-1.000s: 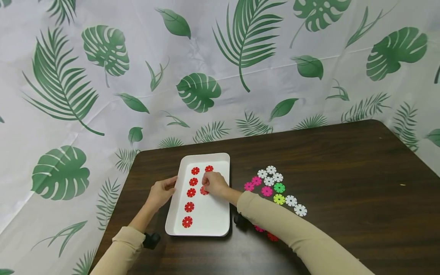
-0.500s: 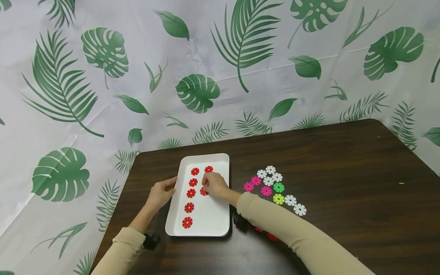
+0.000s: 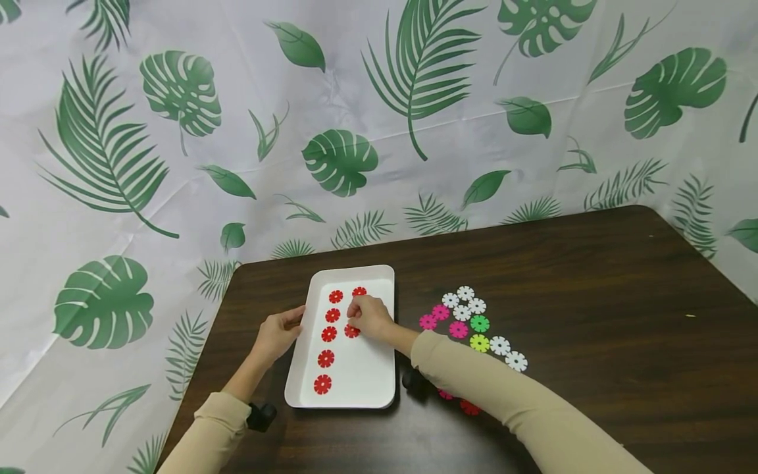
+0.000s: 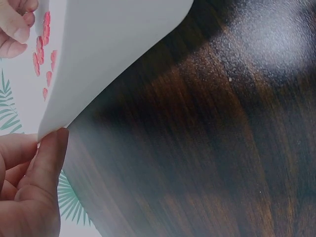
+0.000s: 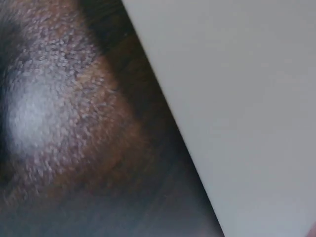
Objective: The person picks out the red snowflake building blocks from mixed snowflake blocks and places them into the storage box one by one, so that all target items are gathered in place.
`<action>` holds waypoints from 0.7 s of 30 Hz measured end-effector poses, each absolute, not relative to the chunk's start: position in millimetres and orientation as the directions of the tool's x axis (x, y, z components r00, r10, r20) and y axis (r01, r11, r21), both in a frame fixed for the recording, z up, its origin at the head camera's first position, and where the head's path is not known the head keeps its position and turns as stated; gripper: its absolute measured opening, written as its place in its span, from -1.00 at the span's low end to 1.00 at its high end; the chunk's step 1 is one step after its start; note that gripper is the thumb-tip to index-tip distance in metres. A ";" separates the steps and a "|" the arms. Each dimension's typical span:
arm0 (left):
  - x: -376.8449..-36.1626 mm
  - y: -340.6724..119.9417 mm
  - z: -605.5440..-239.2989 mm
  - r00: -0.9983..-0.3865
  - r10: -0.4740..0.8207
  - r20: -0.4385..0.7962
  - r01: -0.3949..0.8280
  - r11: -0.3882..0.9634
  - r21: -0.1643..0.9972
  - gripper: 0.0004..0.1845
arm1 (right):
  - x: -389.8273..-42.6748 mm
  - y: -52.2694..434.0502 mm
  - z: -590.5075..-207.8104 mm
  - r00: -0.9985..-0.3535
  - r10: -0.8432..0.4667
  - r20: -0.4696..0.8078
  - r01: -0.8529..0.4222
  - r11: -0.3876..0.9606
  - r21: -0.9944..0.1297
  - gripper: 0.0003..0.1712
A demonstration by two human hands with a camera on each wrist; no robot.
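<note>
The red disc under the right hand lies in the white tray, and more of it shows than half a second ago, when the fingers covered most of it; otherwise little has changed. The hand's fingers are curled down over the tray floor, fingertips at or just above the disc; whether they pinch it or only touch it cannot be told from the head view, and the right wrist view shows only tray wall and desk.

The left hand rests against the tray's left rim, thumb and fingers loosely bent along the edge; in the left wrist view a fingertip touches the rim's corner.

Inside the tray, a column of five red discs runs down the left half, with one more red disc at the far end, beside the top of the column.

To the right of the tray, on the dark desk, lies a cluster of white, pink, green and yellow discs.
</note>
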State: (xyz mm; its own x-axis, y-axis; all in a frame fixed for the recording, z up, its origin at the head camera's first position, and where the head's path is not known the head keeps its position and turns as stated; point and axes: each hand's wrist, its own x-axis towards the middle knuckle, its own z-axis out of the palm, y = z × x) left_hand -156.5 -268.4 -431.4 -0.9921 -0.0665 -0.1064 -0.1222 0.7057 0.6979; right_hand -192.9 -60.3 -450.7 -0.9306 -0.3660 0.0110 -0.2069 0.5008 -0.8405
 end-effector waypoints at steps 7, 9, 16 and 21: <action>-156.6 -267.7 -431.8 -0.990 -0.078 -0.114 -0.135 0.705 0.696 -0.54 | -192.1 -51.6 -440.9 -0.931 -0.363 0.031 -0.203 0.445 -0.872 -0.96; -156.3 -267.8 -431.9 -0.991 -0.074 -0.115 -0.134 0.704 0.697 -0.54 | -191.2 -47.3 -438.6 -0.929 -0.369 0.035 -0.196 0.408 -0.892 -0.96; -156.6 -267.9 -432.8 -0.990 -0.071 -0.121 -0.136 0.701 0.700 -0.54 | -189.5 -26.8 -431.5 -0.930 -0.365 0.035 -0.157 0.312 -0.937 -0.95; -157.6 -268.6 -432.6 -0.992 -0.064 -0.113 -0.124 0.710 0.693 -0.54 | -190.3 -5.1 -430.6 -0.940 -0.340 0.026 -0.126 0.276 -0.953 -0.95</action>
State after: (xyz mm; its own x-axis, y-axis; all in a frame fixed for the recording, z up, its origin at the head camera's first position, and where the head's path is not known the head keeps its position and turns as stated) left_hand -157.6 -268.6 -432.6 -0.9916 -0.0636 -0.1128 -0.1244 0.7099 0.6933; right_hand -190.3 -5.1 -430.6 -0.9400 -0.3400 0.0262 -0.1264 0.2759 -0.9528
